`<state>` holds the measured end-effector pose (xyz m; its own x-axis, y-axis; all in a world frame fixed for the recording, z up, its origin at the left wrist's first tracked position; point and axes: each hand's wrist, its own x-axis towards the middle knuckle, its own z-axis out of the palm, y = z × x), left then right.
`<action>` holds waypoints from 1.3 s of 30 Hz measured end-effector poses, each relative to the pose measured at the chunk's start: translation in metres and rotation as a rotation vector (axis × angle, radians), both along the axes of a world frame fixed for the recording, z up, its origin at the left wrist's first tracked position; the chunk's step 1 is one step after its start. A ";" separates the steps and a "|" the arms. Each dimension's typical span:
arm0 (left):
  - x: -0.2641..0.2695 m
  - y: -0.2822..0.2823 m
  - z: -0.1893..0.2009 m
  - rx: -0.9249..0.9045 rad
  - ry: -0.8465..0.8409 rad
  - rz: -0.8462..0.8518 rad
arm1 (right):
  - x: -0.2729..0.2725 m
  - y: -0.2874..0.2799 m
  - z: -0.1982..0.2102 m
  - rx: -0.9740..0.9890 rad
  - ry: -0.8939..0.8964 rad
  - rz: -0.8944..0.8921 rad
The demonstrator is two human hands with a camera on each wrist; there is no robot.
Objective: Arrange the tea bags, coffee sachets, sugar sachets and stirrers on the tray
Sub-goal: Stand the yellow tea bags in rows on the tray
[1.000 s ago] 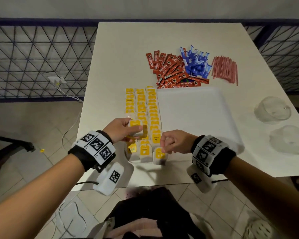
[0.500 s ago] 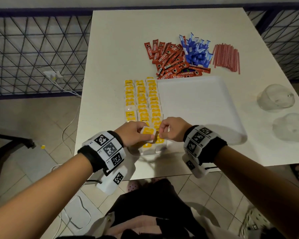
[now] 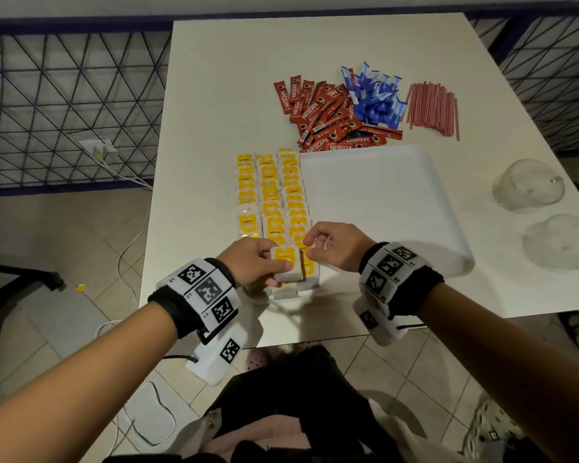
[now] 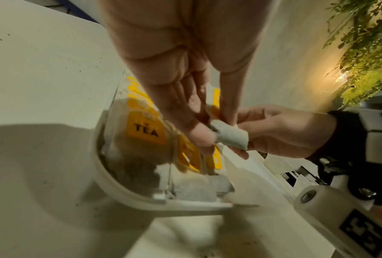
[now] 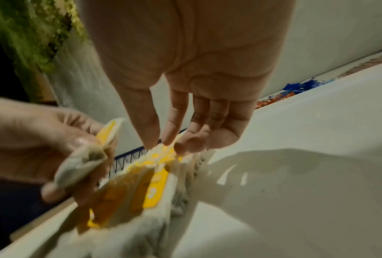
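Note:
A white tray lies on the table with yellow-labelled tea bags standing in three rows along its left side. My left hand pinches one tea bag between thumb and fingers just above the near end of the rows; the left wrist view shows that tea bag tilted over the tray rim. My right hand is close beside it, and its fingertips touch the tops of the packed tea bags. Red coffee sachets, blue sugar sachets and red stirrers lie in piles beyond the tray.
Two clear plastic cups lie on the table at the right. The near table edge runs just below my wrists. A blue metal railing borders the far side and the left.
My left hand has carried a tea bag from the left row rightward to the near end of the rows. My right hand has moved in beside it, onto the packed tea bags.

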<state>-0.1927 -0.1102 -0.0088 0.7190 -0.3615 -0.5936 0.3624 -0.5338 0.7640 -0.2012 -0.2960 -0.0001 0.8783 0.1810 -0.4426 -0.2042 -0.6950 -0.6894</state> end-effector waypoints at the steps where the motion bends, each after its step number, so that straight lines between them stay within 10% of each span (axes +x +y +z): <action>1: -0.001 -0.001 -0.001 0.002 -0.012 0.010 | -0.001 -0.002 0.003 0.066 0.013 -0.039; 8: -0.010 -0.018 -0.005 0.059 -0.119 -0.043 | -0.018 -0.004 0.010 0.314 0.215 -0.105; 19: -0.016 -0.023 0.001 0.027 -0.030 -0.084 | -0.013 -0.009 -0.011 0.104 0.268 0.048; 25: -0.015 -0.026 0.004 0.272 -0.313 -0.317 | -0.012 -0.008 -0.010 -0.031 0.236 0.117; 39: -0.021 -0.032 0.002 0.503 -0.401 -0.551 | -0.017 -0.005 -0.014 -0.031 0.182 0.019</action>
<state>-0.2135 -0.1420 -0.0064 0.7080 -0.4832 -0.5150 -0.2971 -0.8654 0.4034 -0.2186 -0.3008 -0.0137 0.7798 0.1805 -0.5994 -0.3103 -0.7201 -0.6206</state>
